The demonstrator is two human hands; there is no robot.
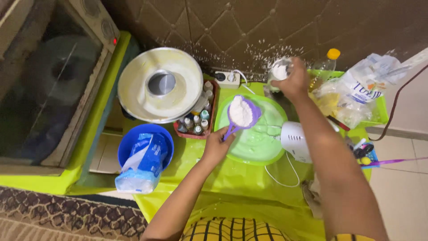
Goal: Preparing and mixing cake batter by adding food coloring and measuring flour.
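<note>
Left hand, fingers clamped on its handle, holds a flour-heaped purple sieve over the green mixing bowl to catch sifting; right hand, fingers wrapped, grips a floured cup beyond it.

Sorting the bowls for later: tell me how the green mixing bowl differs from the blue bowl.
The green mixing bowl holds pale batter, and a purple sieve of flour hangs over it in the left hand; the blue bowl holds a flour bag. The green one looks wider. Both are round and sit on the yellow-green cloth.
</note>
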